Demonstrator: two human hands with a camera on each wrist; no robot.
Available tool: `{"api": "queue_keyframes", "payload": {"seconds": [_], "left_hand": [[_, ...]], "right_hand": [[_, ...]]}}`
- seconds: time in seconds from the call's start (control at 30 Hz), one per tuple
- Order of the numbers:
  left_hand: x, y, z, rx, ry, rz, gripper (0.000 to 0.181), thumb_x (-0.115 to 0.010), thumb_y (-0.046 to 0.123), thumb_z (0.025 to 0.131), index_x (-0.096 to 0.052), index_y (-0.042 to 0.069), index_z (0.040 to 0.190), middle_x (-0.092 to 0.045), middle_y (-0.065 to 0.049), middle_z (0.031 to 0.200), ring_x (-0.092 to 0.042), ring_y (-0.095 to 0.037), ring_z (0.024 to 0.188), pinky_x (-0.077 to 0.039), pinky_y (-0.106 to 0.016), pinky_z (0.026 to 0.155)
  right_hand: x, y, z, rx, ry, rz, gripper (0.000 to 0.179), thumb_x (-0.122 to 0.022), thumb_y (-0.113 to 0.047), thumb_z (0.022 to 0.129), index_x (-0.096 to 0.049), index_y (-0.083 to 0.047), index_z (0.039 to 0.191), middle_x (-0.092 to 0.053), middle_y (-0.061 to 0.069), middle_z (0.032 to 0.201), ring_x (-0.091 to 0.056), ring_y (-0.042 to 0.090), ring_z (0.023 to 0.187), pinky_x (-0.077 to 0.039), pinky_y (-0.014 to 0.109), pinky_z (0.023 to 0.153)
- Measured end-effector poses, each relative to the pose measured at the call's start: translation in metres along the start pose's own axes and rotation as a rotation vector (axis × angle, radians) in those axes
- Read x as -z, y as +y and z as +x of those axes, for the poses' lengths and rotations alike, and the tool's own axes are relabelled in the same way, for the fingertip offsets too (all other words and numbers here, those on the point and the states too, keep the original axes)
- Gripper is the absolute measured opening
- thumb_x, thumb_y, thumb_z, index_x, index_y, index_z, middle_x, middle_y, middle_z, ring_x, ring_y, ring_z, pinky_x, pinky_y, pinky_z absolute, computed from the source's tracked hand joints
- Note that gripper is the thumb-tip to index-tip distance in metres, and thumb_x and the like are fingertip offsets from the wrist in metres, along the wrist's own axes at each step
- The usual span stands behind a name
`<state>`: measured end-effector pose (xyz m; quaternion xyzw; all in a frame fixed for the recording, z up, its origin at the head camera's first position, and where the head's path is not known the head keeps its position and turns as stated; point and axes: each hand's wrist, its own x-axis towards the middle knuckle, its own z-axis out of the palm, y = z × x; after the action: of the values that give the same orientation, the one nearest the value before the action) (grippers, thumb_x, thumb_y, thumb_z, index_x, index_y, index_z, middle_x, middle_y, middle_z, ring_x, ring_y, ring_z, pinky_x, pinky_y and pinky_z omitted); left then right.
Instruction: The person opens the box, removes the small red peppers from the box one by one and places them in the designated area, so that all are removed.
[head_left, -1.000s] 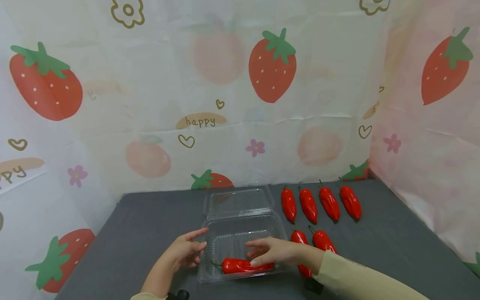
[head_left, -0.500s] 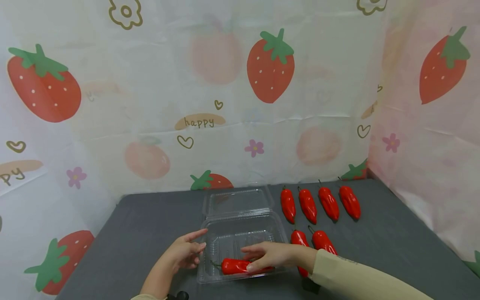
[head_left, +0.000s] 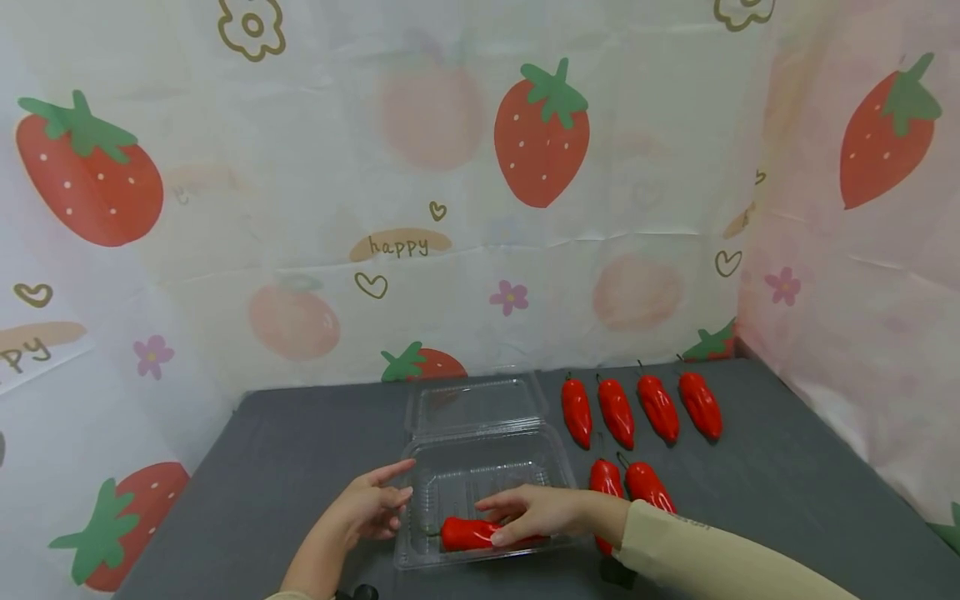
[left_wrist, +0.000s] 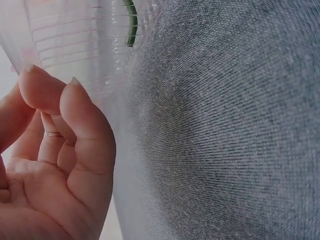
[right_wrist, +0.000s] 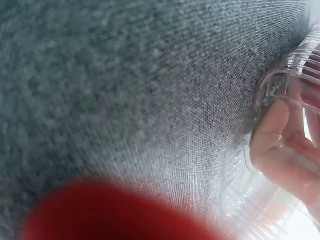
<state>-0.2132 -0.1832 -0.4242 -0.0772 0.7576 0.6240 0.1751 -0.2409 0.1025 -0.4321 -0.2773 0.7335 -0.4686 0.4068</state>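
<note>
A clear plastic clamshell box [head_left: 491,467] stands with its lid [head_left: 476,404] folded back. Inside, along the near wall, lies a red pepper [head_left: 465,534] with its green stem to the left. My right hand [head_left: 536,510] is over it from the right, thumb touching the pepper's near side and fingers extended over the box floor; the palm hides its right end. My left hand [head_left: 366,505] is at the box's left edge, index finger stretched out to the rim and thumb against the side. In the left wrist view the pepper's stem [left_wrist: 131,25] shows through the wall.
To the right, several red peppers [head_left: 616,412] lie in a back row. Two more, one pepper [head_left: 605,477] partly under my right forearm and another pepper [head_left: 649,487], lie in front. A blurred red pepper [right_wrist: 110,215] is near the right wrist camera. Printed cloth hangs behind the grey table [head_left: 322,442].
My right hand has slid slightly left and lower, and its pepper has shifted a little left. The pepper beside my right forearm has been nudged right. The left hand stays put.
</note>
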Motion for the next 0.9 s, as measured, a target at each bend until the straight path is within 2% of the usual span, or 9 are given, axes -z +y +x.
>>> {"api": "queue_keyframes", "payload": {"seconds": [0.3, 0.43, 0.9], "left_hand": [[0.000, 0.000, 0.002, 0.026, 0.008, -0.015, 0.055, -0.060, 0.008, 0.096, -0.041, 0.005, 0.148, -0.056, -0.002, 0.070, -0.053, -0.010, 0.049, -0.047, -0.026, 0.050], [-0.001, 0.000, 0.002, 0.027, 0.012, -0.015, 0.055, -0.060, 0.007, 0.096, -0.041, 0.005, 0.147, -0.056, -0.002, 0.069, -0.053, -0.010, 0.049, -0.047, -0.026, 0.050], [-0.002, 0.001, 0.001, 0.010, 0.015, -0.021, 0.055, -0.060, 0.006, 0.095, -0.041, 0.003, 0.146, -0.055, -0.001, 0.068, -0.052, -0.009, 0.049, -0.047, -0.024, 0.049]], "right_hand": [[0.000, 0.000, -0.001, 0.013, 0.006, 0.030, 0.046, -0.061, -0.011, 0.095, -0.052, -0.005, 0.140, -0.057, 0.005, 0.120, -0.050, 0.020, 0.105, -0.042, 0.037, 0.091], [0.000, -0.001, -0.002, 0.012, 0.017, 0.038, 0.045, -0.061, -0.008, 0.094, -0.053, -0.004, 0.138, -0.058, 0.005, 0.119, -0.051, 0.020, 0.103, -0.042, 0.035, 0.090], [0.003, -0.010, -0.006, -0.037, 0.109, 0.169, 0.042, -0.064, -0.006, 0.088, -0.056, -0.005, 0.130, -0.063, 0.007, 0.109, -0.056, 0.023, 0.100, -0.046, 0.041, 0.090]]}}
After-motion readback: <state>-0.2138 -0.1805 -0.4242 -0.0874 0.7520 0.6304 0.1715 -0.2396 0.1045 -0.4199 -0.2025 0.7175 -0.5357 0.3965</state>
